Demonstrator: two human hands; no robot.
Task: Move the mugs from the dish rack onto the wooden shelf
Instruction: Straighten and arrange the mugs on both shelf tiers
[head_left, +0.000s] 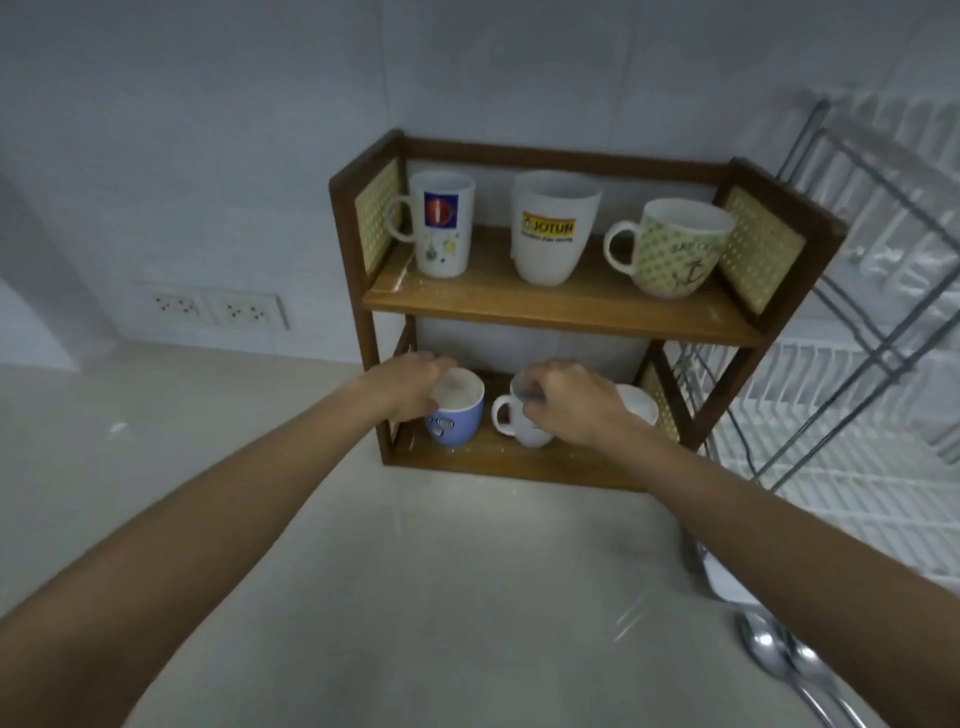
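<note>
both hands reach into the wooden shelf bottom tier: left hand curls around the blue mug rim, right hand grips a white mug from above, probably to clear the low top board. 3 mugs sit upstairs.

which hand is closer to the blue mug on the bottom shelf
Left. The left hand grips the blue mug at its rim; the right hand is off to its right, on the white mug.
</note>
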